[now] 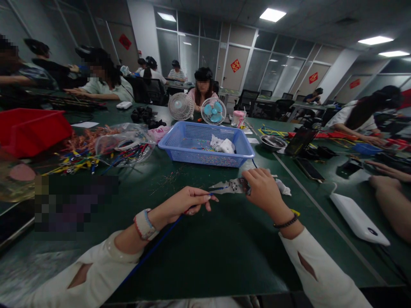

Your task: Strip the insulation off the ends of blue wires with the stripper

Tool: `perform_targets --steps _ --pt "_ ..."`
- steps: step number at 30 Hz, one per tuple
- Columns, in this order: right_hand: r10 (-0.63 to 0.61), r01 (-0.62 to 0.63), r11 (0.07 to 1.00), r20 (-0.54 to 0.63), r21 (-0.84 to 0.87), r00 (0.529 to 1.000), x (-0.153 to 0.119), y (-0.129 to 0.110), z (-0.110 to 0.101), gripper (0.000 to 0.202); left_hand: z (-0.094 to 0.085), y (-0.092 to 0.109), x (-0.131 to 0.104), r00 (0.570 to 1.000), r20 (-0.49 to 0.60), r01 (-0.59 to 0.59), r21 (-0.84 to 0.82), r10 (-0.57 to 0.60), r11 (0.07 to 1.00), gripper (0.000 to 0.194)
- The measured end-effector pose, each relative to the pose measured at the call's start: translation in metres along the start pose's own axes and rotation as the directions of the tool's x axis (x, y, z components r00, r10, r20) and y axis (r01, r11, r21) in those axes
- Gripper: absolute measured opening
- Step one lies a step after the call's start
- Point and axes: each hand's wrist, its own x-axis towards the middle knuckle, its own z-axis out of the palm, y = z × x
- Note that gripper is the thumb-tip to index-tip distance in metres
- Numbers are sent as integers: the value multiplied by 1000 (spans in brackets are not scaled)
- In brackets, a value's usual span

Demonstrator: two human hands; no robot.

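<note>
The wire stripper (228,187) was flat, shiny metal with pointed jaws and notches along its edges. The blue wire (167,229) was thin, smooth and long. It ran from near the left sleeve (96,263) up to the left hand (189,201), and its tip lay at the stripper's jaws, just in front of the plastic basket (205,160). The basket was blue, with tiny holes in its walls. Crumpled white paper (224,145) and small bright bits lay inside. Bare copper strands (91,139) made a fuzzy, orange heap to the left, on the smooth green table (205,261).

The left arm reached in from the lower left. Its thumb and pointer finger pinched the blue wire, and the other fingers curled loosely. The right arm came in from the other side, palm down. The right hand (265,188) had its fingers wrapped around the stripper's handles, knuckles up. Round dark beads (286,221) circled that wrist.
</note>
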Motion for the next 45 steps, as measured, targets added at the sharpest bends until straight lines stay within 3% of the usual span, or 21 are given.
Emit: perform_targets --steps 9,18,23,28,38,45 --pt "6 -6 1000 28 2 1000 1 2 2 16 1 0 -1 1000 -4 10 -21 -11 1000 34" --pt "44 -55 997 -200 -48 979 -4 1 15 43 6 0 -1 999 21 38 -159 -35 986 37" --pt "34 -34 999 -151 2 988 -7 2 19 49 6 -5 1 998 38 50 -197 -44 979 31" --pt "5 -1 999 -122 36 993 -6 3 20 51 4 -7 1 998 -36 48 -265 -60 963 28" --pt "93 -94 996 -150 0 984 -7 -7 22 50 13 -6 0 996 -67 33 -338 -60 941 29" --pt "148 -140 985 -83 97 985 -1 -24 24 71 16 -7 1 995 -91 -4 -381 -33 924 31"
